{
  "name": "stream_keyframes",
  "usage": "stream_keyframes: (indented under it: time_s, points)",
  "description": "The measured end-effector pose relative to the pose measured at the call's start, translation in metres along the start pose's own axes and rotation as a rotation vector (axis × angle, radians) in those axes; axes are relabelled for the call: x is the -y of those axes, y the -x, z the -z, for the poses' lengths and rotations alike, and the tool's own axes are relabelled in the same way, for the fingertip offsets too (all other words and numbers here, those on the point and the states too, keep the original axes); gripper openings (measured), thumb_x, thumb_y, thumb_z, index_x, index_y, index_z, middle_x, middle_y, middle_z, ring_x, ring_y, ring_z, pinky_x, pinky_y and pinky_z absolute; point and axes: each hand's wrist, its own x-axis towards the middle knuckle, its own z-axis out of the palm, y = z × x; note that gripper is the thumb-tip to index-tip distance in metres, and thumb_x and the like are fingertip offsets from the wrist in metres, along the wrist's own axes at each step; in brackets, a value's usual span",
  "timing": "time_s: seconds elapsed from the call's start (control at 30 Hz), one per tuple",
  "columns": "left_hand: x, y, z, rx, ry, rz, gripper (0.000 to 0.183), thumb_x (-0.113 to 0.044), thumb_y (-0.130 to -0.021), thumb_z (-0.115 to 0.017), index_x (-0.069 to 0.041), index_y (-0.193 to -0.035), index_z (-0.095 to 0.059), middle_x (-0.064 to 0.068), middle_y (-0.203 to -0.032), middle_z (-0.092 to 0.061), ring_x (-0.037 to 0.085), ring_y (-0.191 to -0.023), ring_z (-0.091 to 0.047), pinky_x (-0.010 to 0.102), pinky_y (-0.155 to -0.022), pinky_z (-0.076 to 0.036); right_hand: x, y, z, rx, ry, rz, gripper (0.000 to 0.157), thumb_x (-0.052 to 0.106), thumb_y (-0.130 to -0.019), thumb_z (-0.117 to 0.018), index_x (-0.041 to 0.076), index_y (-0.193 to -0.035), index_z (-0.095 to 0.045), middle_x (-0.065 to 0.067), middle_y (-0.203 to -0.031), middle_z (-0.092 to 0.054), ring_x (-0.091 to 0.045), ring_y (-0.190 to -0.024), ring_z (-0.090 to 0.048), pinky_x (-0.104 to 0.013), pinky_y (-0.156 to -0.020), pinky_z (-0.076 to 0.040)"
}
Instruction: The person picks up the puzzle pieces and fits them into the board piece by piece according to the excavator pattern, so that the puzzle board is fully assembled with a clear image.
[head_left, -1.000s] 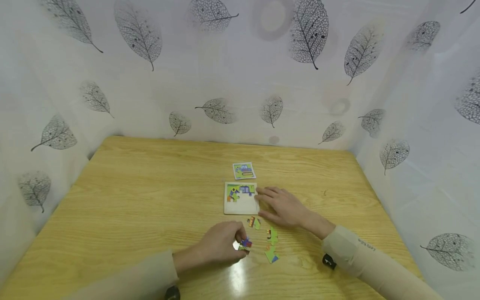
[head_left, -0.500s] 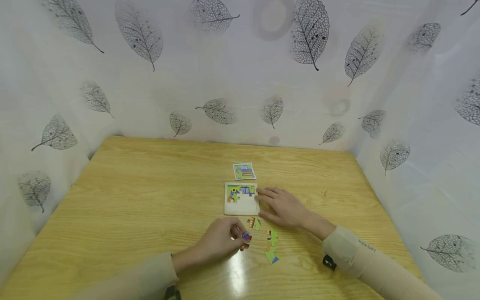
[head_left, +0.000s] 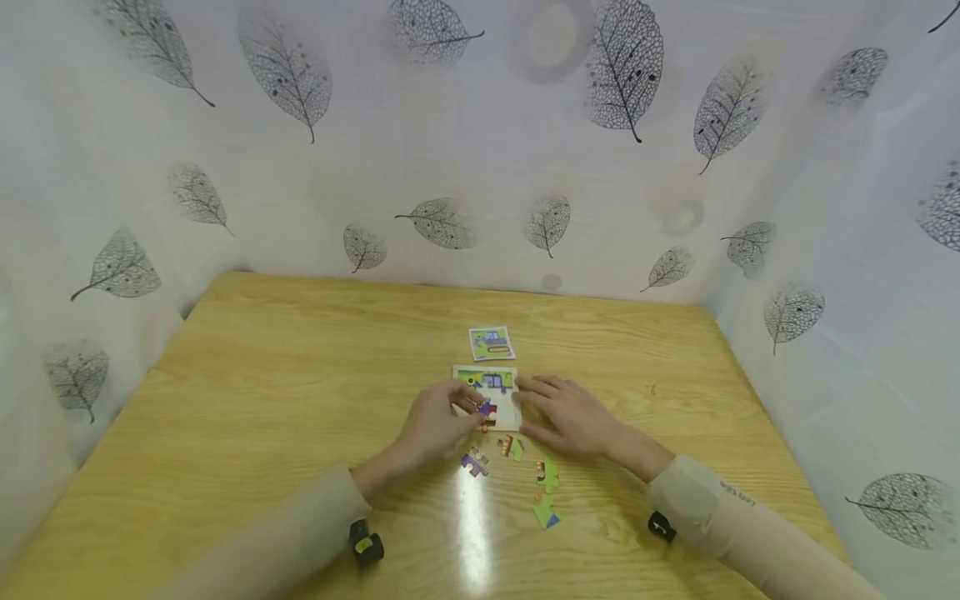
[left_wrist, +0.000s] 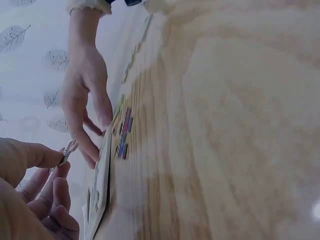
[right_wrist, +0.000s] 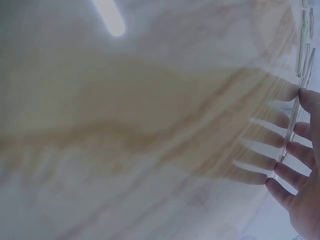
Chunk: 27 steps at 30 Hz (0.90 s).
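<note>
My left hand point(head_left: 437, 419) pinches a blue and red jigsaw piece point(head_left: 487, 411) between thumb and fingers, over the lower left of the puzzle tray point(head_left: 512, 414). In the left wrist view the pinched jigsaw piece point(left_wrist: 69, 151) shows edge-on, raised above the tray. Pieces with green, blue and yellow fill the tray's upper part. My right hand point(head_left: 572, 415) rests with spread, relaxed fingers at the tray's right edge; in the right wrist view its fingertips point(right_wrist: 281, 169) touch that edge. Just below the tray lies a purple jigsaw piece point(head_left: 475, 462), near an orange and green piece point(head_left: 512, 447).
Two more green jigsaw pieces point(head_left: 547, 473) lie in front of the right hand, one with a blue corner. Behind the tray is a picture card point(head_left: 492, 342) of a digger. A leaf-patterned curtain point(head_left: 480, 142) encloses the wooden table point(head_left: 300, 358) at the back and sides.
My left hand has moved forward from the near table to over the tray, carrying the blue and red piece. A purple piece now lies where it was. My right hand stays at the tray.
</note>
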Motion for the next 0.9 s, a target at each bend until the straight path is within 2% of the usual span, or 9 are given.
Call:
stream_keyframes:
  time_s: [0.13, 0.37, 0.9]
  points:
    - [0.005, -0.012, 0.0, -0.04, -0.011, 0.023, 0.016, -0.009, -0.088, -0.08, -0.008, -0.102, -0.074, 0.006, -0.095, -0.079, 0.014, -0.083, -0.07, 0.026, -0.07, -0.057, -0.001, 0.0, -0.001, 0.009, 0.007, -0.005, 0.056, 0.044, -0.103, -0.064, 0.012, -0.148, -0.06, -0.011, -0.161, -0.053, -0.038, -0.145, -0.053, -0.057, -0.118, -0.046]
    - [0.012, -0.029, -0.002, -0.104, -0.074, 0.03, 0.016, -0.012, -0.087, -0.082, -0.01, -0.102, -0.075, 0.006, -0.095, -0.08, 0.018, -0.087, -0.073, 0.04, -0.087, -0.061, 0.0, -0.001, 0.001, 0.046, 0.0, -0.032, 0.057, 0.047, -0.104, -0.061, 0.014, -0.15, -0.057, -0.009, -0.163, -0.051, -0.037, -0.148, -0.051, -0.056, -0.121, -0.043]
    - [0.012, -0.041, -0.007, -0.039, -0.17, 0.059, 0.017, -0.018, -0.089, -0.081, -0.011, -0.103, -0.076, 0.004, -0.093, -0.079, 0.015, -0.082, -0.071, 0.033, -0.079, -0.059, 0.0, -0.001, 0.001, 0.05, 0.006, -0.034, 0.056, 0.047, -0.104, -0.061, 0.015, -0.151, -0.057, -0.009, -0.164, -0.05, -0.037, -0.147, -0.051, -0.056, -0.12, -0.044]
